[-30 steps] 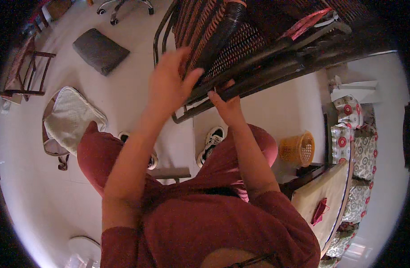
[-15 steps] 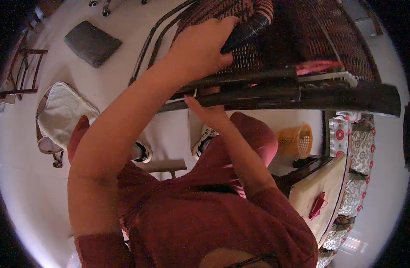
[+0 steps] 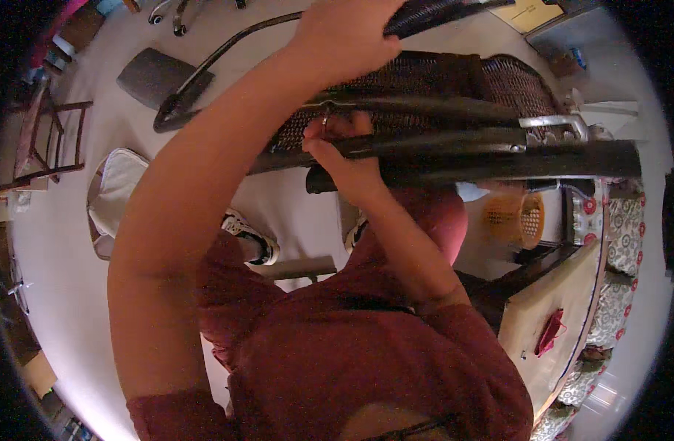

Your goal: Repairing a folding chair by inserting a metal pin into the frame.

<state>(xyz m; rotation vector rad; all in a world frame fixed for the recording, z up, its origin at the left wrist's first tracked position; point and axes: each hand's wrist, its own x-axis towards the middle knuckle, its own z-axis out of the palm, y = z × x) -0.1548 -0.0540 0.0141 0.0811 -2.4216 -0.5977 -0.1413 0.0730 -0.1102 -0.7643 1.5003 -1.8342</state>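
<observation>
A dark wicker chair (image 3: 432, 77) with a black tubular frame (image 3: 440, 147) lies tipped in front of me across my knees. My left hand (image 3: 344, 37) reaches over to its far side and is closed on a dark woven rim (image 3: 447, 16); some fingertips are cut off by the picture's edge. Nearer to me, my right hand (image 3: 344, 151) wraps round a frame tube from below, its fingers showing beyond the tube. Just by those fingers a small metal hook or bolt (image 3: 325, 116) stands at the upper tube. A silvery bracket (image 3: 554, 123) sits at the frame's right end.
On the floor at left lie a grey cushion (image 3: 157, 79) and a white cloth-covered seat (image 3: 120, 187). A wooden stool frame (image 3: 58, 140) stands farther left. To the right are an orange basket (image 3: 513, 220), a low table (image 3: 528, 331) with a red item, and patterned cushions (image 3: 622, 235).
The wicker part has tilted and swung, baring more floor and the curved tube at left. My left hand has moved up with the rim; my right hand stays at the tube, slightly higher.
</observation>
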